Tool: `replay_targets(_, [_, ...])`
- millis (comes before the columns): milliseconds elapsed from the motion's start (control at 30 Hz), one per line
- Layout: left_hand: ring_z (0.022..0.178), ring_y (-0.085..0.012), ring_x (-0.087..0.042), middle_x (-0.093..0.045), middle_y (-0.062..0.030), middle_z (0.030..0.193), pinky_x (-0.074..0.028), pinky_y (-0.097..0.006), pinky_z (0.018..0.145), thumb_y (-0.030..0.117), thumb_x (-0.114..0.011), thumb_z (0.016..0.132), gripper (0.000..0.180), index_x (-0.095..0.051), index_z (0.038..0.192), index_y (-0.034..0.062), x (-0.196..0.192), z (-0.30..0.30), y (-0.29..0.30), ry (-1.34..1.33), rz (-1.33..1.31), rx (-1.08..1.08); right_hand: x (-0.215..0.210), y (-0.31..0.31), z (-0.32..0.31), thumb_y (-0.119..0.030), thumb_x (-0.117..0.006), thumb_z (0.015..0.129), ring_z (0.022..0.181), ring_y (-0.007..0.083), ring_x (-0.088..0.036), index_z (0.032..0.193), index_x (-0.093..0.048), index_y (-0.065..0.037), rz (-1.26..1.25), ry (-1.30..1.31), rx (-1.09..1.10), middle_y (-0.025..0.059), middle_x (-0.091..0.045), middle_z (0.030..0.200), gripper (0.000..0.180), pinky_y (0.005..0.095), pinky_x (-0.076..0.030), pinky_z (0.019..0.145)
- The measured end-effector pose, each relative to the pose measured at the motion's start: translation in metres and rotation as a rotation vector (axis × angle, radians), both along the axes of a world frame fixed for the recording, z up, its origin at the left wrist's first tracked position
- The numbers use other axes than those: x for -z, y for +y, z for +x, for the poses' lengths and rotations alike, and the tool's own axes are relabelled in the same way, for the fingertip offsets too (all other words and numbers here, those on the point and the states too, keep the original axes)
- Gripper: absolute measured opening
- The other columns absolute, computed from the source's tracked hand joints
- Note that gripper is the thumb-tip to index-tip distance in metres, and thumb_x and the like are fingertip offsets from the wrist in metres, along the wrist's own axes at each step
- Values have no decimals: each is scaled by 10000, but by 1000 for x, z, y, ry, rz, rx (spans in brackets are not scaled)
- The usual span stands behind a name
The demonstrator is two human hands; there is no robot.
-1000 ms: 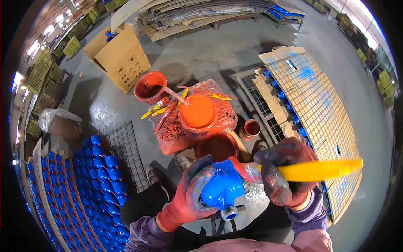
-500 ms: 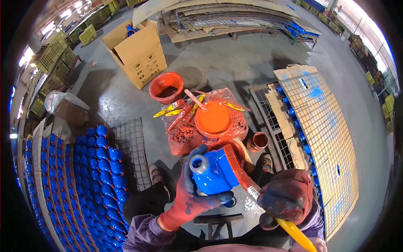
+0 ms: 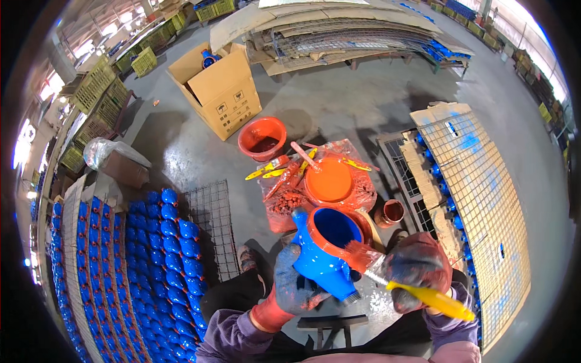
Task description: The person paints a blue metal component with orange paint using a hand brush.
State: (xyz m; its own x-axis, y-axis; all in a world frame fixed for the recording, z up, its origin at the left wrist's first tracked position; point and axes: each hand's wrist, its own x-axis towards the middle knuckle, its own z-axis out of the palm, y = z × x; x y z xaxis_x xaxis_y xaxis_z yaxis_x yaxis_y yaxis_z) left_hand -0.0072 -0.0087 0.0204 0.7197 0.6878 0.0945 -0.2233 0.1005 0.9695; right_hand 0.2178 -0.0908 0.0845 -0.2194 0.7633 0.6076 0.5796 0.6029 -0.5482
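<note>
My gloved left hand [image 3: 292,283] grips a shiny blue metal housing [image 3: 324,269] from its left side. The housing has a wide round mouth with a red-painted rim and narrow pipe ends. Its mouth faces up and away from me. In my gloved right hand [image 3: 417,266] is a paintbrush [image 3: 433,300] with a yellow handle. The brush's red-coated bristles touch the right side of the rim. Just beyond the housing, a round container of orange-red paint [image 3: 328,179] stands on a paint-smeared, plastic-covered stand [image 3: 281,212]. Part of a red bowl [image 3: 365,227] shows behind the housing.
Several yellow-handled brushes [image 3: 266,169] lie beside the paint. A red bowl [image 3: 261,130] and a cardboard box [image 3: 227,100] stand farther off. Rows of blue housings [image 3: 172,242] fill the left. A small paint pot [image 3: 392,213] and a mesh-covered board [image 3: 478,199] are right.
My left hand has turned the housing so its wide mouth now shows. The brush has moved from the far edge to the rim's right side. The view has shifted slightly.
</note>
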Motion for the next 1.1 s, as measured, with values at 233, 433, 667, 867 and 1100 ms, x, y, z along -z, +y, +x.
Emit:
replay_targets(233, [835, -369, -600, -565, -249, 1060, -504, -441, 708, 841, -418, 691, 1098, -311, 1383, -4, 4, 11, -2, -846, -1253, 551, 33, 5, 4, -353, -658, 817, 846, 234, -556, 1101, -488, -35, -8, 430, 107, 165, -542, 968, 459, 383, -482, 745])
replay_targets(433, [892, -373, -603, -564, -232, 1081, -542, -416, 675, 812, -421, 718, 1057, -346, 1348, -33, 21, 3, -2, -615, -1081, 448, 43, 20, 4, -174, -453, 950, 772, 176, -620, 1163, -471, 43, -252, 736, 310, 131, -581, 960, 304, 270, -484, 701])
replay_targets(667, [1150, -279, -522, -464, -144, 1310, -475, -390, 915, 330, -759, 694, 848, -345, 1358, 1, -2, 1, 4, -51, -506, -55, 41, 30, 1, -119, -571, 909, 568, 112, -571, 1034, -607, 5, -347, 1279, 499, 25, -606, 806, 180, 257, -488, 496])
replay_targets(867, [1014, -237, -561, -503, -156, 1163, -481, -349, 867, 253, -877, 529, 961, -375, 1295, -35, 0, 4, 1, 414, 523, -101, 34, 34, 25, -195, -625, 857, 605, 48, -506, 936, -643, 25, -684, 569, 625, 3, -582, 629, 234, 258, -425, 530])
replay_targets(1100, [970, -350, -567, -532, -181, 1147, -480, -430, 822, 306, -867, 498, 951, -411, 1277, 7, 7, 23, -7, 506, 918, 1, 44, 32, 28, -387, -620, 812, 602, 371, -591, 766, -644, 4, -575, 103, 526, 205, -568, 596, 394, 414, -462, 553])
